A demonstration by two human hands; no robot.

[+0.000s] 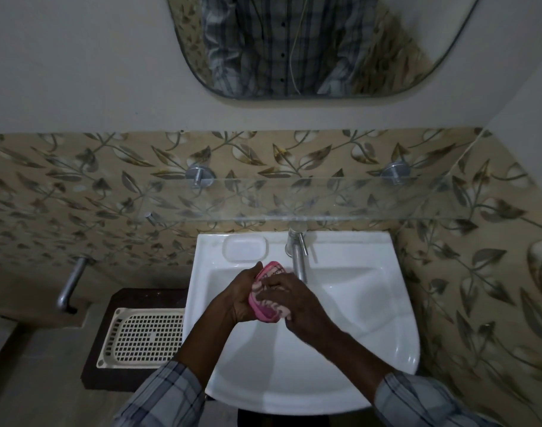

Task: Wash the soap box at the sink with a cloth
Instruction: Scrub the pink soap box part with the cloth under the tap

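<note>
A pink soap box (271, 268) is held over the white sink (371, 318), just left of the steel tap (297, 257). My left hand (243, 295) grips its left side from below. My right hand (289, 298) presses a pale patterned cloth (268, 305) against the box, fingers curled over the cloth. Most of the box is hidden by the cloth and my hands. I see no water running from the tap.
A moulded soap recess (245, 248) lies on the sink's back ledge. A glass shelf (294, 198) juts out above the tap. Left of the sink, a cream perforated tray (143, 337) lies on a dark stand, with a wall tap (71, 283) beyond it.
</note>
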